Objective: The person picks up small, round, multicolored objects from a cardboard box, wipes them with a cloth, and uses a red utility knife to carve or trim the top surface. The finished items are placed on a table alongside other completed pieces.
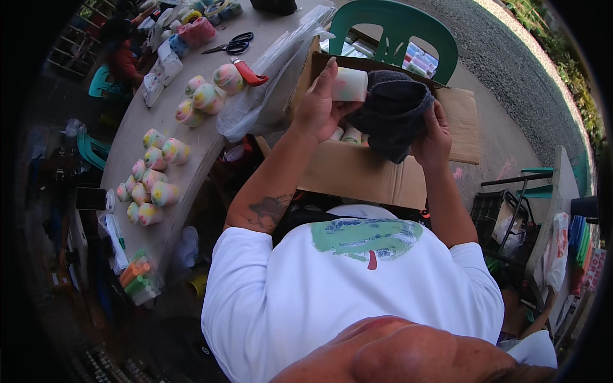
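Observation:
My left hand [317, 105] grips a pale cylindrical cup-shaped piece [350, 84] with faint pink and green tints, held on its side above an open cardboard box [357, 172]. My right hand [433, 139] holds a dark grey cloth [391, 112] pressed against the piece's right end. More pale pieces [345, 135] show inside the box below my hands.
A long pale table [191, 159] on my left carries several pastel-swirled pieces [151, 182], black scissors [231, 45], a red-handled cutter [249, 73], clear plastic bags [268, 96] and packed chalk-like sticks [137, 281]. A green plastic chair [396, 29] stands behind the box. Crates and a rack sit at right.

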`<state>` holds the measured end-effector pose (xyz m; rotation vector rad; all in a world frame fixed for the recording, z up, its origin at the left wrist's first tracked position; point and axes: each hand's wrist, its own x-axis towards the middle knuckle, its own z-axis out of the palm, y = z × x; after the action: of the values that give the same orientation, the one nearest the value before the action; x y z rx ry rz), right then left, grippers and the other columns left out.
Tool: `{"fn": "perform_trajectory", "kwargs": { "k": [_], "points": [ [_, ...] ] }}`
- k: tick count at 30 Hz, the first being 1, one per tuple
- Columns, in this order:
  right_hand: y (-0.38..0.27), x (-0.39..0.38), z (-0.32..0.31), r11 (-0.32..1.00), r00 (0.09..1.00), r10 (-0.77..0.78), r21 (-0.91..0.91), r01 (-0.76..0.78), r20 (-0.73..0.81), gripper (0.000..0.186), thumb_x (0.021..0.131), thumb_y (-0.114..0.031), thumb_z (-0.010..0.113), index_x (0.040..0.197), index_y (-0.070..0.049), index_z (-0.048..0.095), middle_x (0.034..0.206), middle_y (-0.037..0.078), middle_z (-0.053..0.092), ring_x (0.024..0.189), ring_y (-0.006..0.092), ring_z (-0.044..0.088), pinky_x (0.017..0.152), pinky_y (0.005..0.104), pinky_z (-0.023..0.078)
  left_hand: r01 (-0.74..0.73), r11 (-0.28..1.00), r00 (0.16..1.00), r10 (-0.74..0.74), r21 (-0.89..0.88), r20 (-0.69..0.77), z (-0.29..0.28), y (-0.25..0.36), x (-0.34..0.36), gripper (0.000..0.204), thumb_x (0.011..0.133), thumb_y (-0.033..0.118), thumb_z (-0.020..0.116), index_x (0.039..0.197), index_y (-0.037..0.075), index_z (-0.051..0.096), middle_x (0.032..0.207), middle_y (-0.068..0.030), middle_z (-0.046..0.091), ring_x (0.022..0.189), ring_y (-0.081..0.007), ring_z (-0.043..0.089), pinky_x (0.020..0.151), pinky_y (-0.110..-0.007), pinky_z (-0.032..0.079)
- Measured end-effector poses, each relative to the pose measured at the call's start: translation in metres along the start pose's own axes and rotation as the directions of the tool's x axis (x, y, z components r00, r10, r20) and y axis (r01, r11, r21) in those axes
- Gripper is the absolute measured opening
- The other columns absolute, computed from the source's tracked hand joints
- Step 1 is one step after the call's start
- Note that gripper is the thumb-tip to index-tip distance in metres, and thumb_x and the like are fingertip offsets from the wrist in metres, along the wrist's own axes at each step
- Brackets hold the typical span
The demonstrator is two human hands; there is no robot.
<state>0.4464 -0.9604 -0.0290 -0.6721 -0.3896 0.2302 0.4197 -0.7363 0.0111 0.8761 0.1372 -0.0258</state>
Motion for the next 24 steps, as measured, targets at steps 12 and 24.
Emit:
{"fn": "perform_trajectory", "kwargs": {
  "k": [12,24],
  "points": [
    [0.028,0.014,0.014,0.408,0.976,-0.182,-0.893,0.189,0.123,0.024,0.098,-0.027,0.058,0.107,-0.005,0.063,0.092,0.01,0.065,0.078,0.0235,0.062,0.073,0.0322,0.051,0.225,0.931,0.974,-0.219,0.286,-0.054,0.017,-0.068,-0.016,0.047,0.093,0.06,0.051,0.114,0.019,0.057,0.095,0.001,0.062,0.083,-0.0109,0.063,0.068,-0.026,0.048],
    [0.024,-0.008,0.035,0.351,0.882,0.045,-0.834,0.426,0.47,0.045,0.1,-0.031,0.051,0.14,-0.011,0.052,0.154,0.016,0.032,0.149,0.0363,0.009,0.116,0.0456,0.024,0.128,0.975,0.992,-0.129,0.184,-0.006,0.005,-0.04,-0.023,0.044,0.094,0.053,0.05,0.122,0.019,0.056,0.107,-0.0014,0.063,0.086,-0.0113,0.064,0.063,-0.028,0.053]
  ]
}}
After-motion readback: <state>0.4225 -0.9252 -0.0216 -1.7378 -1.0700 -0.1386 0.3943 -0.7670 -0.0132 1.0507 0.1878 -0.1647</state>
